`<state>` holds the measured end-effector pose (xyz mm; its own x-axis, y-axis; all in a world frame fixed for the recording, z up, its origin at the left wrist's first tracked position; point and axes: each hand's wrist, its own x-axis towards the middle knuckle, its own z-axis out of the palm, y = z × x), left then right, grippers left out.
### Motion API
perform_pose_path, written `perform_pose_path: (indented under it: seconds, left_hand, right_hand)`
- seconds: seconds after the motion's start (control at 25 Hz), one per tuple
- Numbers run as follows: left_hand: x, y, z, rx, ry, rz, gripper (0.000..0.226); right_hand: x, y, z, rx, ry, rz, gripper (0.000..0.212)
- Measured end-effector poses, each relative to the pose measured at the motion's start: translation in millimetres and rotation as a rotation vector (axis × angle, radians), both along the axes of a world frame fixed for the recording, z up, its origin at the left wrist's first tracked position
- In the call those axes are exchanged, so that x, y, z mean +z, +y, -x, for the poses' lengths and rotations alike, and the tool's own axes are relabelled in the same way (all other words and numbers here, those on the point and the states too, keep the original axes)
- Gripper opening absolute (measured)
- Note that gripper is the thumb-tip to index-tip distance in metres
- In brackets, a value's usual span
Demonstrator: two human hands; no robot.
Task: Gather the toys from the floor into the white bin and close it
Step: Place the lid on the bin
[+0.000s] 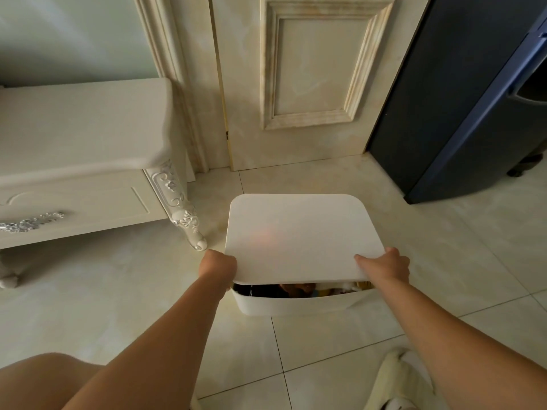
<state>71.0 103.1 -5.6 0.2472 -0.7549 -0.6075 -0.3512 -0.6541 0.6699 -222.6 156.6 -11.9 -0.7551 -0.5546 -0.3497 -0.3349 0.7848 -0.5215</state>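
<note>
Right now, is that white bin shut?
Not yet. The lid, held by the left hand and right hand, is raised at the near edge of the bin, showing toys inside.

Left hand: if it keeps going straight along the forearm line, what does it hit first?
Likely the carved cabinet leg. The left hand, clamped on the lid's near-left corner over the white bin, points up and away toward it. Only bare floor tile shows between; depth is unclear.

Pale tiled floor (325,350), frame-wide.
White bin (296,304) at centre; carved cabinet (74,202) left; perhaps a slipper (396,377) lower right.
</note>
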Motion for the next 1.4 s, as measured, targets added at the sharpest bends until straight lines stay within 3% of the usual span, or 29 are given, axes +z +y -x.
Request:
perform_pose_path:
  seconds: [0.2,0.32,0.44,0.56,0.6,0.64,0.68,0.76,0.92,1.0,1.12,1.16,1.24,1.4]
  left_hand:
    - [4,-2,0,0.056,0.075,-0.025,0.002]
    - [-4,-10,-3,0.017,0.052,-0.015,0.027]
    - [-3,-8,-1,-0.008,0.039,0.005,0.008]
    - [-7,-6,-2,0.021,0.066,0.021,0.04]
    - [-3,-1,-2,-0.046,0.026,0.011,0.044]
    - [-2,2,-2,-0.247,-0.186,0.06,0.045]
    - [-2,1,-4,-0.273,-0.228,0.071,0.041]
    - [-7,-5,-8,-0.001,0.142,0.013,0.016]
    - [-13,2,-6,-0.02,0.099,-0.003,0.016]
    - [-9,0,-7,-0.025,0.108,0.017,0.005]
    - [-5,-5,-9,0.033,0.188,0.081,0.005]
    - [-4,-5,-10,0.05,0.197,0.086,0.014]
    - [-5,-3,-12,0.048,0.207,0.063,0.02]
    - [-8,5,-15,-0.119,0.126,-0.104,0.009]
  right_hand:
    - [2,-2,4,0.005,-0.013,0.038,0.066]
    - [0,-4,7,0.028,-0.016,0.065,0.065]
    - [-2,-2,8,0.047,-0.012,0.089,0.065]
    - [-2,-2,8,0.056,-0.044,0.133,0.066]
    - [-2,-2,8,0.059,-0.052,0.143,0.066]
    - [-3,-1,7,0.062,-0.054,0.146,0.066]
    - [-3,1,7,0.06,-0.053,0.143,0.066]
    - [-5,6,9,0.046,-0.055,0.123,0.067]
    - [-5,12,11,0.032,-0.059,0.079,0.067]
    - [-2,9,12,0.027,-0.105,0.144,0.066]
    - [6,0,13,0.043,-0.161,0.264,0.065]
    - [6,-1,13,0.056,-0.161,0.274,0.065]
    - [1,4,12,0.056,-0.146,0.231,0.062]
    - [-9,21,17,-0.082,-0.167,0.038,0.064]
